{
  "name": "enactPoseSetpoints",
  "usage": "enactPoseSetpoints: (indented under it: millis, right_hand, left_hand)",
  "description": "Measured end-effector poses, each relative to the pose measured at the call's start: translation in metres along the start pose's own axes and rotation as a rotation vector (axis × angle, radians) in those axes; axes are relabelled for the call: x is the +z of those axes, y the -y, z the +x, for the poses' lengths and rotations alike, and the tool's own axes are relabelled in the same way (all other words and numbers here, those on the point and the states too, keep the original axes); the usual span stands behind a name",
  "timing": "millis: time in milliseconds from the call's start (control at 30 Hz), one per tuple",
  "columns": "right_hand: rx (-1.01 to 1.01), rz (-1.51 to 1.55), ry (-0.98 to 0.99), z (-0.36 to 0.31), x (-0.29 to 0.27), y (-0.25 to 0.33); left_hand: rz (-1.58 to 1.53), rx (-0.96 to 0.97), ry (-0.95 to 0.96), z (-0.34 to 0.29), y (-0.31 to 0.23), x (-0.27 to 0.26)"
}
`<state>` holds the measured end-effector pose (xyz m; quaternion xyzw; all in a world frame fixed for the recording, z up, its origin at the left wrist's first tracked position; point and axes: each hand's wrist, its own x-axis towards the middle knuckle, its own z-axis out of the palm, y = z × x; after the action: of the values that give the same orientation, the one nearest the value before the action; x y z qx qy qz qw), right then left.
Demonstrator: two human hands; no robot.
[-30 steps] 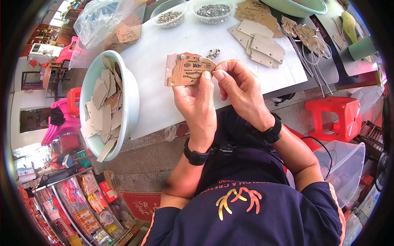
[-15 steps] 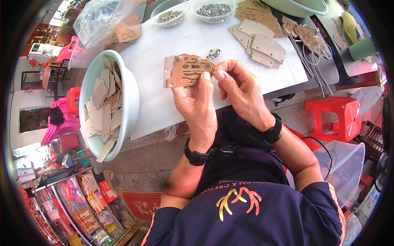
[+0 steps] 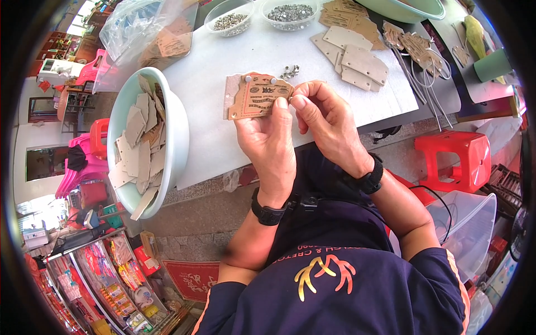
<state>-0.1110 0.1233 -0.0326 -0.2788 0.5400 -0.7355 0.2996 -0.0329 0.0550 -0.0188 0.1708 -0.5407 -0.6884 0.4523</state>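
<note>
the basin point(image 3: 181, 131) on my table point(image 3: 212, 145) is heaped, so a grey card point(image 3: 144, 203) at its near rim could slide out. my left hand point(image 3: 271, 148) grips the printed card point(image 3: 257, 99) above the table; a slack thumb could let it twist. my right hand point(image 3: 330, 127) has thumb and finger pinched at its right corner; what's between them, i cannot tell. brushing the loose studs point(image 3: 290, 72) could scatter them.

counted: two basins, one at far right; two hands; two tubs point(image 3: 290, 29); one printed card; two fixed studs point(image 3: 249, 78); loose studs too bunched.
</note>
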Motion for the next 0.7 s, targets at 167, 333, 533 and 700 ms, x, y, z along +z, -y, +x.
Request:
enactPoseSetpoints:
  millis: [167, 333, 533, 700]
  right_hand:
    - [-0.003, -0.013, -0.005, 0.0, 0.001, 0.0]
    - [-0.008, -0.033, -0.058, 0.0, 0.006, 0.004]
    - [-0.15, -0.168, -0.077, -0.003, 0.004, -0.004]
    - [-0.149, -0.213, -0.074, -0.003, 0.002, -0.004]
  left_hand:
    - [0.005, 0.013, 0.015, -0.002, -0.002, 0.001]
    - [0.019, 0.026, -0.043, -0.003, -0.004, 0.005]
    - [0.01, -0.003, 0.013, -0.007, 0.003, 0.0]
    - [0.015, 0.02, 0.001, -0.007, 0.004, -0.001]
